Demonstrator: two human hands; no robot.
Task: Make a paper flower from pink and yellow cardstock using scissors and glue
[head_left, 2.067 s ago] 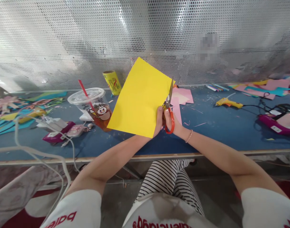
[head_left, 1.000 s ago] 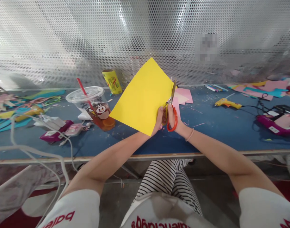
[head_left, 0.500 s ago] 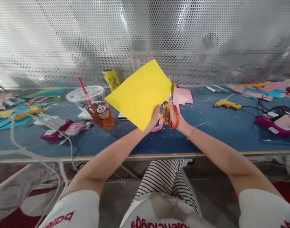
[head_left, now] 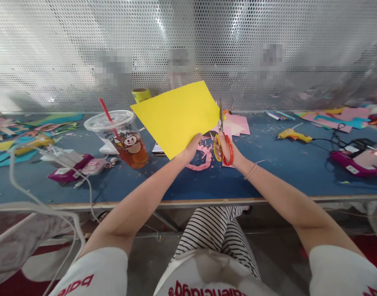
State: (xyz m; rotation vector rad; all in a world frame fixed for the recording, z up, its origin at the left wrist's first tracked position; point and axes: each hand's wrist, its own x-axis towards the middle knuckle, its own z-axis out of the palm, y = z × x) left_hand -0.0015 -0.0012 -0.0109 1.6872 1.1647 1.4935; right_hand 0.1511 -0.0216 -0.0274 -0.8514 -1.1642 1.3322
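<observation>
A yellow sheet of paper [head_left: 176, 117] is held up above the blue table by my left hand [head_left: 193, 149], which pinches its lower edge. My right hand [head_left: 227, 152] grips scissors [head_left: 227, 158] with red and yellow handles, blades pointing up at the sheet's right corner. Whether the blades touch the paper is hard to tell. Below and between my hands lie a curved pink paper strip [head_left: 203, 165] and small pink scraps. Pink paper pieces [head_left: 238, 123] rest behind the scissors.
A lidded drink cup [head_left: 131, 144] with a red straw stands left of the sheet, near a yellow roll [head_left: 141, 95]. White cables and a purple power strip [head_left: 69, 169] are further left. A yellow glue gun [head_left: 294, 135] lies at the right. Perforated metal [head_left: 207, 41] stands behind the table.
The yellow sheet has turned and shifted slightly left with my left hand, away from my right hand. More of the pink strip shows. The scissors have moved slightly left.
</observation>
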